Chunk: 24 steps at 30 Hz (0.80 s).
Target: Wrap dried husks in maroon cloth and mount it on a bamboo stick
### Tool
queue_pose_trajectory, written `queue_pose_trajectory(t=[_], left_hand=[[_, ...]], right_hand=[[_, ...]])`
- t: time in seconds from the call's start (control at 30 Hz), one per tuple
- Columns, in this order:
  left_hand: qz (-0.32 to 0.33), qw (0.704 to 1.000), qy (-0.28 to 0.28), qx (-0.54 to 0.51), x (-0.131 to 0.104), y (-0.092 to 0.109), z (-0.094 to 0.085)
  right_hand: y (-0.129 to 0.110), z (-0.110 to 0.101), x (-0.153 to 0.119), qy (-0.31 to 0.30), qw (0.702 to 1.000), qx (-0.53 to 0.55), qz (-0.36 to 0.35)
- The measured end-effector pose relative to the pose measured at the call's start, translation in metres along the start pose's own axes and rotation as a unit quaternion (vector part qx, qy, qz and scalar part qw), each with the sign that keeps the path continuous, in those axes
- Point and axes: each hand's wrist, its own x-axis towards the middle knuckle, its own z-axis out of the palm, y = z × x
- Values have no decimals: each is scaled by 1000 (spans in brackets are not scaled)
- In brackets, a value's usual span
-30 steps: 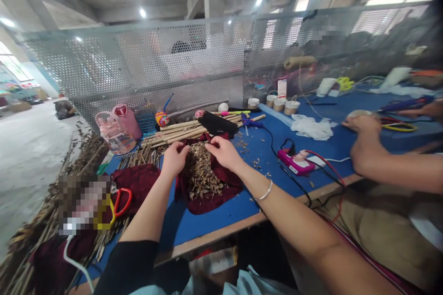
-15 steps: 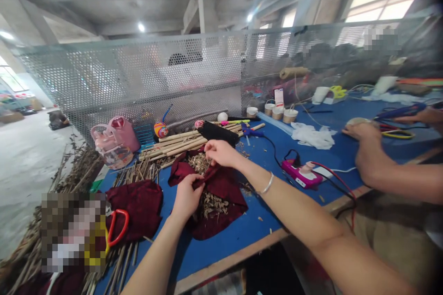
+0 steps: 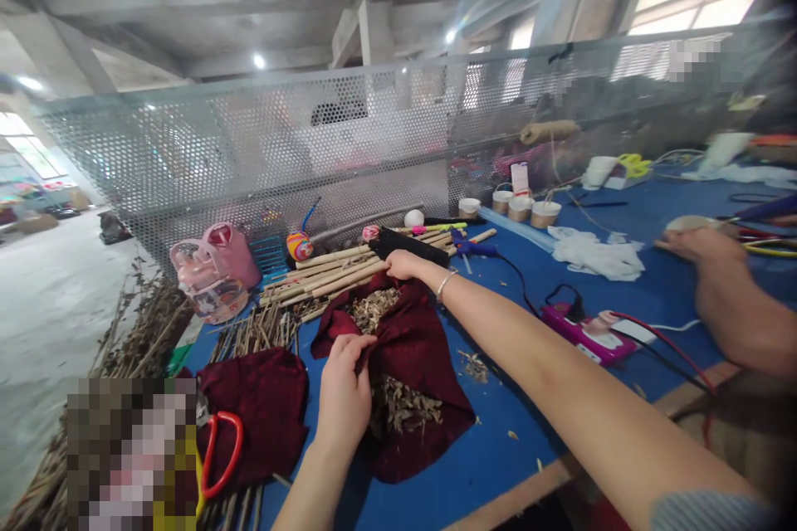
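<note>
A dark red cloth (image 3: 429, 336) lies on the blue table with dried plant bits (image 3: 372, 311) heaped in its far part. More dried leaves (image 3: 408, 405) show under its near fold. My left hand (image 3: 345, 386) pinches the cloth's folded edge on the near left side. At the cloth's far edge, my right hand (image 3: 403, 264) has its fingers closed on the fabric, though the fingertips are partly hidden. A second dark red cloth (image 3: 255, 411) rests to the left, with red-handled scissors (image 3: 224, 452) on its near side.
Wooden sticks (image 3: 339, 274) and a black cloth-like item (image 3: 414, 247) lie behind the cloth. A blue glue gun (image 3: 473, 245) and a magenta power strip (image 3: 582, 336) with cords are to the right. Another person's hand (image 3: 701, 245) holds a round item. A pink bottle (image 3: 208, 278) stands left.
My right hand has moved to the cloth's far edge, drawing the fabric out. My left hand still grips its fold. The view has shifted slightly, and the other person's arm sits farther right.
</note>
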Motion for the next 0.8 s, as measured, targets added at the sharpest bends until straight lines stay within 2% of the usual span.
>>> queue_pose_trajectory(t=[0.13,0.23,0.37,0.5,0.57,0.67,0.8], left_hand=[[2,999,35,16,3,2,-9],[-2,999,33,14,4,2,-8],[-9,999,31,-7,9,5,-5],[-16,999,39,-28,27,13,-6],[-38,997,44,-42,41,15,-4],[-74,994,31,-73,67,13,5],[-54,994,-58,-81,100,10,19]], right_hand=[[20,-10,-5,63,997,40,13],[22,-11,-13,106,991,77,16],[3,-16,-27,139,984,103,-32],[-23,-29,-50,154,975,88,-134],[-33,-35,-63,150,972,74,-166],[-44,-37,-80,99,973,93,-188],[-50,-27,-92,80,947,234,-203]])
